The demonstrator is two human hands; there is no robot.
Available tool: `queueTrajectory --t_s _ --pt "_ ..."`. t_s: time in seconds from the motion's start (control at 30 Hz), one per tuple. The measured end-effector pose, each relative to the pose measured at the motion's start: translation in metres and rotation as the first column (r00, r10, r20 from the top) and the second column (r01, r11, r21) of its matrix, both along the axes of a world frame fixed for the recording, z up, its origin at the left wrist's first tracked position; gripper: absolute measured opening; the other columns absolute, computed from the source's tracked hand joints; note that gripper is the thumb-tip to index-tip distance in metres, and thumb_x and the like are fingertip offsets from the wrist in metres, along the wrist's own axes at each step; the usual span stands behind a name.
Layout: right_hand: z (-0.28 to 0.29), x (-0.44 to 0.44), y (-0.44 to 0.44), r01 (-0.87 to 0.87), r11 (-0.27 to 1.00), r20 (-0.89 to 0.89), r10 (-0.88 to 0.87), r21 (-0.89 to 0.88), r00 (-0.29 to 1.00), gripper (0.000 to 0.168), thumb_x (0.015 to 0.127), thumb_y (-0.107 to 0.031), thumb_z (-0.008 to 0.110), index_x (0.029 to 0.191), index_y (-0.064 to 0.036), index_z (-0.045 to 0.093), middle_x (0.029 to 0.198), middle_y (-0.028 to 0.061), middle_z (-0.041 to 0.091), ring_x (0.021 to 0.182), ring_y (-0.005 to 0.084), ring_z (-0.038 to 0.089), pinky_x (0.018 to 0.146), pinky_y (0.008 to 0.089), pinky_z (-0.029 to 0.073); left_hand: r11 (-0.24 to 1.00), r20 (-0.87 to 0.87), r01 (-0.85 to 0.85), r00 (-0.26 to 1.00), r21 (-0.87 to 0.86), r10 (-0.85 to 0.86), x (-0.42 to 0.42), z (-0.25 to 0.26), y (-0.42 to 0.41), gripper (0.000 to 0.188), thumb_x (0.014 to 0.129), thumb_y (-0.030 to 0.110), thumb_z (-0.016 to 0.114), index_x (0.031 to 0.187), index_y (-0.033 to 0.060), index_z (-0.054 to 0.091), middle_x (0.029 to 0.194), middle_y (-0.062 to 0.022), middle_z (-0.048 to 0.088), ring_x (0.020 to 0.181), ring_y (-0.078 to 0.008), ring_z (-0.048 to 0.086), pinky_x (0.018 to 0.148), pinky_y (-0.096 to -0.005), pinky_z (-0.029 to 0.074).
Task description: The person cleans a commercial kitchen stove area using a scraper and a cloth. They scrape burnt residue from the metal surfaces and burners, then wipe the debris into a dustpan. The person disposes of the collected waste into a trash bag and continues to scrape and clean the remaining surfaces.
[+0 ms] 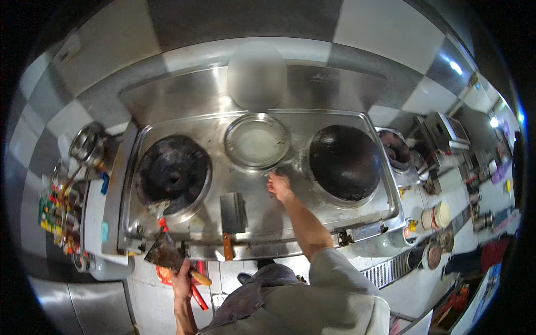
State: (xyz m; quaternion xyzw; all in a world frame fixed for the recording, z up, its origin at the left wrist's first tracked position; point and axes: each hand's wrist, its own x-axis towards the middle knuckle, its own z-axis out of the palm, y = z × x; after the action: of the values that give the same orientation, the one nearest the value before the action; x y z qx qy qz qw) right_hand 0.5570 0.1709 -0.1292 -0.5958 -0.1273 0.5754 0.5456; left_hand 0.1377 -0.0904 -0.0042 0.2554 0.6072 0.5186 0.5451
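My left hand [181, 279], at the stove's front left, grips a wide dark-bladed cleaver or scraper [164, 252] with a wooden handle. A red-handled tool [198, 298] shows below this hand; whether the hand holds it too is unclear. My right hand [279, 185] has curled fingers close to the front rim of a round metal pan [256, 167] of cloudy liquid [256, 142]. Contact with the rim, or anything small in the fingers, cannot be made out. Between my hands a second broad blade [233, 212] with a brown handle [227, 246] lies on the steel stove top [255, 194].
A blackened burner well [173, 173] is at left, a dark wok [345, 163] at right. Bottles [58, 217] and metal pots [87, 144] crowd the left side. On the right floor are a white bucket [440, 215] and a drain grate [387, 270].
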Motion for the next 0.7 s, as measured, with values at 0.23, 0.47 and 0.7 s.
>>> queueTrajectory --t_s 0.23,0.47,0.7 --pt "-0.017 -0.012 0.045 0.155 0.977 -0.167 -0.131 0.144 0.977 0.029 0.090 -0.029 0.077 0.079 -0.013 0.056 0.068 -0.0020 0.045 0.059 0.0150 0.042 0.055 0.0373 0.044 0.999 -0.091 -0.025 0.996 -0.028 0.022 0.009 0.004 0.031 0.013 0.092 0.016 0.073 0.096 0.0072 0.064 0.076 0.0025 0.058 0.061 -0.0107 0.053 0.057 -0.0281 0.045" --pt "-0.018 -0.021 0.074 0.261 0.952 -0.215 -0.291 -0.157 0.932 0.029 0.087 -0.030 0.079 0.085 -0.003 0.069 0.075 0.0069 0.060 0.063 0.0194 0.055 0.054 0.0387 0.047 0.989 -0.031 0.112 0.993 -0.096 -0.116 -0.024 -0.055 0.061 0.020 0.094 0.019 0.070 0.085 0.0028 0.062 0.071 -0.0050 0.059 0.061 -0.0161 0.054 0.058 -0.0306 0.046" --pt "-0.033 -0.003 0.056 0.271 0.962 -0.232 -0.269 -0.026 0.935 0.021 0.093 -0.027 0.071 0.084 -0.008 0.066 0.073 0.0051 0.062 0.061 0.0154 0.055 0.054 0.0333 0.044 0.994 -0.003 0.099 0.995 -0.051 -0.100 0.041 0.002 0.073 0.017 0.090 0.019 0.077 0.091 0.0079 0.064 0.085 0.0025 0.061 0.075 -0.0096 0.054 0.067 -0.0283 0.044"
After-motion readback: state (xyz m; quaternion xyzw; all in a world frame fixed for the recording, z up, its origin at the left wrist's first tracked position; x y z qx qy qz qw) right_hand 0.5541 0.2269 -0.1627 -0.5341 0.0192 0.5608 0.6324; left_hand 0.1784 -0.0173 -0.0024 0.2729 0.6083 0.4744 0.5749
